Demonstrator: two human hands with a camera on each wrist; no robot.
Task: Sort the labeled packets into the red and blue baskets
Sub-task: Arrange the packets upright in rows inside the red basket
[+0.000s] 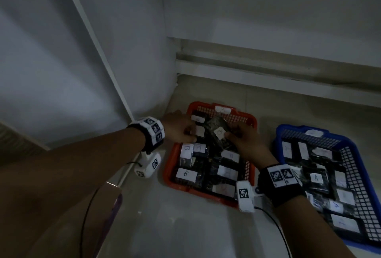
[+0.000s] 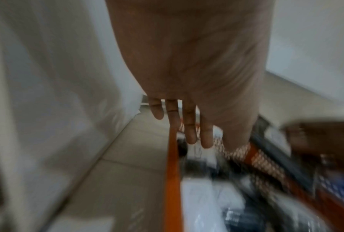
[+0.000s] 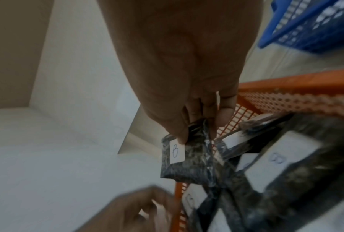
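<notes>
A red basket [image 1: 171,167] on the floor holds several dark packets with white labels, some reading B [image 1: 186,174]. Over its far half my right hand [image 1: 243,140] pinches a dark packet labelled B [image 1: 218,134] by one end. In the right wrist view that packet [image 3: 185,160] hangs from thumb and fingers of the right hand [image 3: 201,125] above the red basket [image 3: 298,81]. My left hand [image 1: 185,132] is over the basket's far left corner. Its fingers [image 2: 189,125] are straight and hold nothing above the red rim [image 2: 172,172]. To the right, the blue basket [image 1: 278,134] holds packets labelled A [image 1: 316,178].
A white wall panel [image 1: 82,72] stands close on the left and a low ledge [image 1: 268,76] runs behind the baskets. A cardboard box edge [image 1: 109,196] lies at the lower left. Bare floor [image 1: 185,226] lies in front of the baskets. The blue basket [image 3: 306,31] sits close beside the red one.
</notes>
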